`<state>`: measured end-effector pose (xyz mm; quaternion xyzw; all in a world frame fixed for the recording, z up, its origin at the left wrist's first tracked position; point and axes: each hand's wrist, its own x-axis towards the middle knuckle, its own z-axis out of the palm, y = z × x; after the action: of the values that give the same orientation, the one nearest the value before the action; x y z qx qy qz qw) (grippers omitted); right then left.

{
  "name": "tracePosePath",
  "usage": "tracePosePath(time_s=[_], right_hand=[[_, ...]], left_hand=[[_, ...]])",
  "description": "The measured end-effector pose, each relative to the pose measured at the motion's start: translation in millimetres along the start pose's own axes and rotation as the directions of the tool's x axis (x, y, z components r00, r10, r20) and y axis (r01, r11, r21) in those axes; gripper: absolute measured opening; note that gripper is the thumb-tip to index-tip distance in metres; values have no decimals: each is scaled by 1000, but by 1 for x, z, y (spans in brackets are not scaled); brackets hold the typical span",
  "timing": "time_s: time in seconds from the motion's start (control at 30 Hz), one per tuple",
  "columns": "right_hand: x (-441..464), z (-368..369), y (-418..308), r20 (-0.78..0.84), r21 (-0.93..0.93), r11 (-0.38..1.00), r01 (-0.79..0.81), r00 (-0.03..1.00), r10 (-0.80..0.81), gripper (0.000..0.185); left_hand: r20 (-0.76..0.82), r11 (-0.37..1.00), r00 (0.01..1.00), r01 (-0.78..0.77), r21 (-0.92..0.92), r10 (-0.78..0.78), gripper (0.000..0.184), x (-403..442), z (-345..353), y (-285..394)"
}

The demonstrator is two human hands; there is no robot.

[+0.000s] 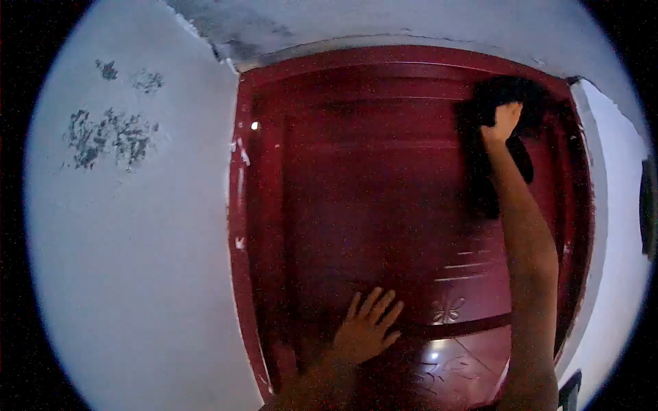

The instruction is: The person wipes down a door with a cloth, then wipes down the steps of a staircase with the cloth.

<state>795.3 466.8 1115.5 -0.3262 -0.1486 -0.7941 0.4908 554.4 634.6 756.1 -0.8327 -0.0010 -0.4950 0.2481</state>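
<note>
A dark red door (370,178) with moulded panels fills the middle of the view. My right hand (506,122) is raised to its upper right part, with the arm stretched up. A black cloth (510,90) is bunched in that hand against the door, and part of it hangs below the wrist. The fingers are partly lost in the dark cloth. Lower down, my left hand (367,332) is open, fingers spread, in front of the door's lower middle. Whether its palm touches the surface I cannot tell.
A pale wall (137,240) with dark peeling patches (113,137) stands on the left. The door frame (241,205) has chipped white marks. Another white wall edge (617,178) runs along the right. Low on the door are a raised flower ornament (449,310) and a shiny panel (459,363).
</note>
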Motion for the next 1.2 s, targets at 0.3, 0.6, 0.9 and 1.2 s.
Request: tracePosePath(time_s=[0.3, 0.6, 0.9, 1.2], right_hand=[[-91, -8, -261, 546, -249, 876, 413, 807, -225, 32], [-66, 30, -331, -34, 542, 681, 492, 823, -568, 23], [-14, 52, -333, 340, 477, 596, 646, 490, -803, 28], [57, -19, -35, 512, -12, 684, 729, 592, -622, 26]], left_hand=[[-83, 990, 997, -7, -140, -4, 56, -6, -2, -8], [13, 996, 999, 33, -86, -33, 56, -5, -6, -10], [-12, 993, 1000, 26, -119, -27, 56, -5, -12, -19], [91, 993, 992, 89, -74, -82, 55, -1, -19, -13]])
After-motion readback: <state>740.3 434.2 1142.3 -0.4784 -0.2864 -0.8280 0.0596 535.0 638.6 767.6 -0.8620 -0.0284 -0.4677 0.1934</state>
